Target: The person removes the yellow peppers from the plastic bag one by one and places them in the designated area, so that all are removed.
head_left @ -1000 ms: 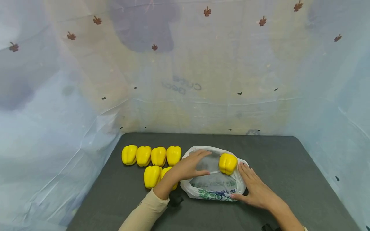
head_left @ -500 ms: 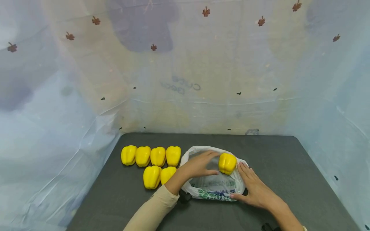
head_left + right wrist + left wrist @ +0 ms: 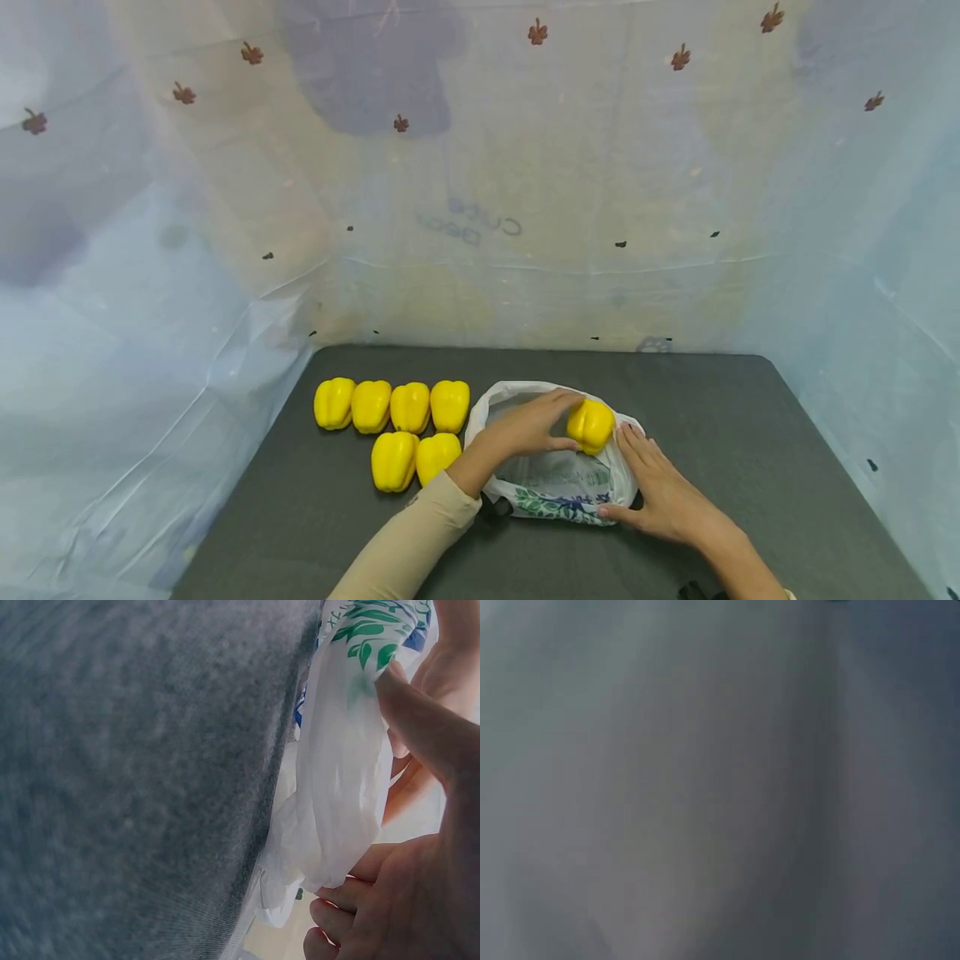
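Note:
In the head view a white plastic bag (image 3: 551, 510) with green and blue print lies with its mouth wide. One yellow bell pepper (image 3: 592, 427) sits inside it, at the right. My left hand (image 3: 528, 427) reaches over the bag's left rim and grips that pepper's left side between thumb and fingers. My right hand (image 3: 663, 492) rests against the bag's right side, fingers extended, thumb at the front rim. The right wrist view shows this thumb (image 3: 424, 720) and the fingertips touching the white plastic (image 3: 337, 765). In the left wrist view, only a grey blur appears.
Left of the bag, several yellow bell peppers stand in a back row (image 3: 410, 407). Two more, including a front pepper (image 3: 393, 461), stand before them near my left forearm. All rest on a dark grey table (image 3: 712, 400), with patterned plastic sheeting (image 3: 480, 167) hung behind it.
My left hand has moved right across the bag's mouth, and its thumb and fingers have come onto the pepper in the bag. My right hand and the bag have stayed put.

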The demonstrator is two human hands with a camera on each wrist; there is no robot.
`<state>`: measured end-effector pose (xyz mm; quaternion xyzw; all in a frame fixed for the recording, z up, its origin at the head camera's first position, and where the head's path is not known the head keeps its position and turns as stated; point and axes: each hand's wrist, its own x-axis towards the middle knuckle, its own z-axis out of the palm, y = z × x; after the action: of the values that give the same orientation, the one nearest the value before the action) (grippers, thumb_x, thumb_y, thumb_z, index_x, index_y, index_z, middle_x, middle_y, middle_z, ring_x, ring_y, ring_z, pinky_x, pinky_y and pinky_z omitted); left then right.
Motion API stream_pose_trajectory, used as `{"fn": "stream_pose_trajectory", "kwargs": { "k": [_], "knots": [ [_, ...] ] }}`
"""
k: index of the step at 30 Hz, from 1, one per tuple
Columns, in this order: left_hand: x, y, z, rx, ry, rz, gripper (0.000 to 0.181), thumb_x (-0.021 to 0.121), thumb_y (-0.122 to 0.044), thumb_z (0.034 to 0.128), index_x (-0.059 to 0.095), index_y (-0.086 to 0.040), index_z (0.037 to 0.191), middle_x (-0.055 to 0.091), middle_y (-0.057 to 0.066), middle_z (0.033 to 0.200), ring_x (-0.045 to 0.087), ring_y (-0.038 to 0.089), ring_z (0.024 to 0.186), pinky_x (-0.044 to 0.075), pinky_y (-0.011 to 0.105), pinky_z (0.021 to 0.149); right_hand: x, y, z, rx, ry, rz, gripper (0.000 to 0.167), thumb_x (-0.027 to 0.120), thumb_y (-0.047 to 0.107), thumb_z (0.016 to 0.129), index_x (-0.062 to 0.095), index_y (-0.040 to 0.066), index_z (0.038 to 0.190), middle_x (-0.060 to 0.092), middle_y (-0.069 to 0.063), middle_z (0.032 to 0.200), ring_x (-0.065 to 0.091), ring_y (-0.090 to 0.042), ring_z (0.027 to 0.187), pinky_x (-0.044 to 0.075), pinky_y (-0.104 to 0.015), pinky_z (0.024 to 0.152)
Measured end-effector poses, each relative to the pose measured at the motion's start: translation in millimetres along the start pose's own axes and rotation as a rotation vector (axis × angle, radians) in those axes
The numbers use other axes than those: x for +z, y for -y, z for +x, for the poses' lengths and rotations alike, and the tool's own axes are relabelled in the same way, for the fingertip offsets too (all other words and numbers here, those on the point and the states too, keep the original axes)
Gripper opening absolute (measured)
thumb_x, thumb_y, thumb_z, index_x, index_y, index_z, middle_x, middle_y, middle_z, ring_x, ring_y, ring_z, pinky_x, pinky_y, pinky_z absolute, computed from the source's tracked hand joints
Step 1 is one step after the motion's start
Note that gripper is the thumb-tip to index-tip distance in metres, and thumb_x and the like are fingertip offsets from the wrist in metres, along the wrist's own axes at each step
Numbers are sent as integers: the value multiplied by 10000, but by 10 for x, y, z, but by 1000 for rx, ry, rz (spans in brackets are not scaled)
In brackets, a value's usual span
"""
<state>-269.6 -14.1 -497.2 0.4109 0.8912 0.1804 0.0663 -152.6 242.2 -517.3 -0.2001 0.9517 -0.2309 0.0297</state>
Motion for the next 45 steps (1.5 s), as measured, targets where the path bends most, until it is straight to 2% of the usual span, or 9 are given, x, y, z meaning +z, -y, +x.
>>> {"fn": "stream_pose_trajectory", "kwargs": {
  "k": [18, 31, 38, 45],
  "knots": [
    [85, -31, 128, -46, 9, 102, 859, 772, -440, 1002, 346, -139, 1685, 432, 3, 1685, 427, 167, 1537, 357, 314, 1265, -7, 9, 0, 4, 2, 2, 1281, 777, 756, 833, 244, -42, 1681, 184, -243, 1761, 185, -469, 1617, 200, -667, 1277],
    [89, -70, 105, -59, -17, 150, 835, 805, -440, 977, 408, -155, 1654, 499, 29, 1589, 539, 164, 1425, 476, 297, 1168, 13, 10, 1, -3, -11, -14, 1283, 761, 775, 833, 257, -52, 1674, 201, -251, 1754, 199, -468, 1612, 210, -652, 1280],
    [83, -87, 92, -61, -25, 166, 823, 807, -461, 973, 427, -166, 1641, 524, 9, 1583, 534, 154, 1433, 451, 306, 1195, 9, 10, 3, 1, -6, -12, 1285, 778, 761, 828, 254, -49, 1676, 200, -254, 1753, 196, -470, 1613, 224, -680, 1263],
    [86, -149, 66, -99, -13, 155, 883, 835, -463, 946, 393, -179, 1655, 509, 0, 1613, 515, 143, 1457, 453, 315, 1196, 9, 15, 10, 3, 2, -7, 1286, 775, 766, 826, 251, -38, 1681, 200, -249, 1755, 194, -468, 1613, 221, -680, 1263]
  ]
}}
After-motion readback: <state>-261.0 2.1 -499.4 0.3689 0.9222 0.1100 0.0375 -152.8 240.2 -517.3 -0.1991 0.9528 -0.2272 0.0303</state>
